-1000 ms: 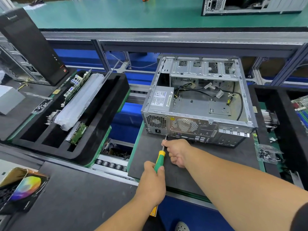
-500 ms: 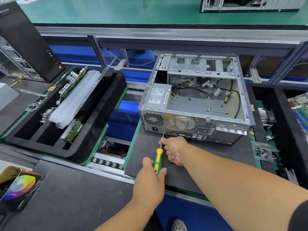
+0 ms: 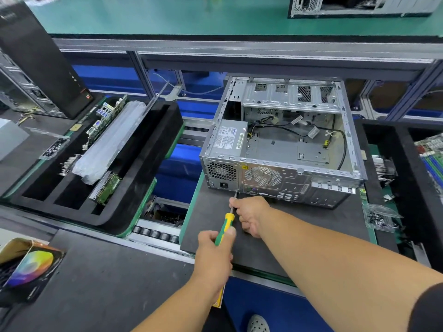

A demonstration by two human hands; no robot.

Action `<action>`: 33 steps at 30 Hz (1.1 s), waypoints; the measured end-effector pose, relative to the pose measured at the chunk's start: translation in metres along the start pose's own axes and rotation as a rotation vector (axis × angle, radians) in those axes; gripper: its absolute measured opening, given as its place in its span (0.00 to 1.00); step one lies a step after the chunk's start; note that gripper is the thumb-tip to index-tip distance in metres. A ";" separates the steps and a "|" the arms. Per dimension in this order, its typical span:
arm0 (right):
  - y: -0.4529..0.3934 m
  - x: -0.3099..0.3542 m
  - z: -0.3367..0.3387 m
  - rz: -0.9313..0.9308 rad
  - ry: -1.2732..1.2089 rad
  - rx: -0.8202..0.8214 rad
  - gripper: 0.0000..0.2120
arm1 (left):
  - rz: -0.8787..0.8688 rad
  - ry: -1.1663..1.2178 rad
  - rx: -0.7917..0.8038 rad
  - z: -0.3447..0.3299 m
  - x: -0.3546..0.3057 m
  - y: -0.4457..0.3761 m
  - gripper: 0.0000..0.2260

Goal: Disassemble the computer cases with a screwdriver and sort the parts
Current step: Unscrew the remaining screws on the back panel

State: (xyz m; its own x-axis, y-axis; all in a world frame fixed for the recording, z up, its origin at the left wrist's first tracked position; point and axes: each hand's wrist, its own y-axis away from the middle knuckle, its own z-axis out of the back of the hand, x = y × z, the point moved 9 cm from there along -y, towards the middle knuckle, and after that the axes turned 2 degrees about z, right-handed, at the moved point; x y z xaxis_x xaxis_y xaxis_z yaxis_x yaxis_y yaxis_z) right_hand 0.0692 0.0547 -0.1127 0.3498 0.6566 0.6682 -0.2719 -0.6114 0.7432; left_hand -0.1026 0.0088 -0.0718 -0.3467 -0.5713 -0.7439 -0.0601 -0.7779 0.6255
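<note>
An open silver computer case (image 3: pixel 282 149) lies on its side on a black mat (image 3: pixel 311 226), its rear panel facing me. Inside it sit a grey power supply (image 3: pixel 229 138) and loose black cables (image 3: pixel 302 130). My left hand (image 3: pixel 213 250) grips the green-and-yellow handle of a screwdriver (image 3: pixel 226 222). The tip meets the rear panel's lower edge below the power socket. My right hand (image 3: pixel 251 214) pinches the metal shaft just behind the tip.
A black foam tray (image 3: pixel 143 178) on the left holds circuit boards and a wrapped part. A black tower case (image 3: pixel 40 56) stands at the far left. Clear packets of screws (image 3: pixel 380 218) lie right of the mat. Another tray with boards (image 3: pixel 429 159) sits far right.
Both hands stay on the screwdriver at the same spot on the rear panel. Only the camera view shifts slightly.
</note>
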 end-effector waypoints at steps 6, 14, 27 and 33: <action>0.000 0.001 0.002 0.006 -0.003 -0.031 0.10 | 0.115 0.242 0.009 -0.006 0.012 0.000 0.15; -0.003 -0.001 0.002 -0.033 0.017 0.001 0.14 | 0.282 0.301 0.163 -0.022 0.015 0.011 0.29; 0.002 0.003 0.004 -0.005 -0.024 -0.037 0.12 | 0.507 0.845 0.292 -0.035 0.026 0.013 0.25; 0.001 0.003 0.004 0.020 -0.016 -0.077 0.13 | -0.160 -0.267 -0.070 0.010 -0.011 0.006 0.16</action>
State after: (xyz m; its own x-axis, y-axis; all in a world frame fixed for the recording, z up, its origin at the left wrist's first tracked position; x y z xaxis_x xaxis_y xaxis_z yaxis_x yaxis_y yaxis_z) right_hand 0.0737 0.0540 -0.1099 0.3575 0.6373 0.6827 -0.3466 -0.5883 0.7306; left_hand -0.1089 0.0131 -0.0573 -0.5722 -0.3586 -0.7375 -0.0720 -0.8739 0.4807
